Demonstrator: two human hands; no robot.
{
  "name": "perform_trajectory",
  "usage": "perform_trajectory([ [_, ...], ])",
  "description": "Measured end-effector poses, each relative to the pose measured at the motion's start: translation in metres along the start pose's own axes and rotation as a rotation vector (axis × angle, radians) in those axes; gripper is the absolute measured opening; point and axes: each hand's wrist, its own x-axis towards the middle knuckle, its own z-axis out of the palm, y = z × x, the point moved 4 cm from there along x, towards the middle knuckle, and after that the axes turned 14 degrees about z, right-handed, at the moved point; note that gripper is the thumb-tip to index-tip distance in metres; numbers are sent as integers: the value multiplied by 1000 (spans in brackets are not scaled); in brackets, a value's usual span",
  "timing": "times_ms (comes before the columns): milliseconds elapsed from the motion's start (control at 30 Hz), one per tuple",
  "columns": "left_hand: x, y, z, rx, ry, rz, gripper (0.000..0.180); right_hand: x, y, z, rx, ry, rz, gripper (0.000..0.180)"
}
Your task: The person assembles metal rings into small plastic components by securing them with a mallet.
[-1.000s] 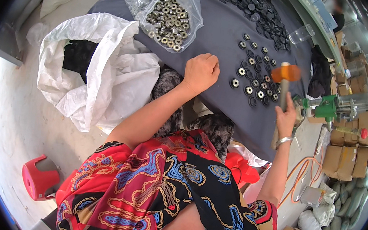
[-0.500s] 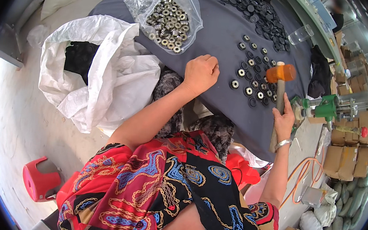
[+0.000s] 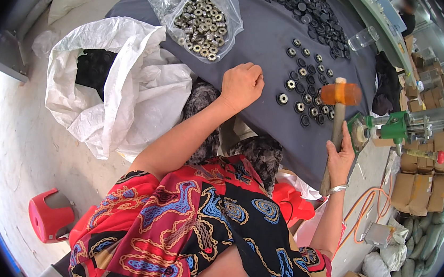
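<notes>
My right hand (image 3: 341, 159) is closed round the wooden handle of a mallet (image 3: 340, 94) with an orange, see-through head. The mallet head is over the right edge of a group of black rings (image 3: 308, 88), several with metal bearings set in them. My left hand (image 3: 242, 87) rests closed at the near edge of the dark tablecloth (image 3: 273, 47), left of these rings. Its curled fingers hide whatever it may hold. Beyond it lies an open clear plastic bag (image 3: 227, 3) full of loose metal bearings (image 3: 205, 27).
A white woven sack (image 3: 130, 92) with black parts inside stands left of the table. Loose black rings (image 3: 318, 22) are heaped at the far side, near a clear jar (image 3: 363, 39). A green hand press (image 3: 394, 127) is at the right. A red stool (image 3: 50, 215) stands lower left.
My right hand and the mallet have shifted slightly, the mallet head coming a little nearer to me. My left hand has stayed closed in nearly the same place.
</notes>
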Motion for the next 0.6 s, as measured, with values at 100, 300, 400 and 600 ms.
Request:
perform_trajectory([
  [100,0,0,-1,-9,10,1,6,-5,-3,7,-7,9,-20,67],
  [300,0,-1,1,-5,-13,3,6,-5,-2,-3,-1,66,-77,67],
  [400,0,0,-1,1,-12,2,6,-18,-15,-19,60,56,41,69],
  [600,0,0,1,-5,8,13,6,-21,10,-5,-170,81,-2,70],
])
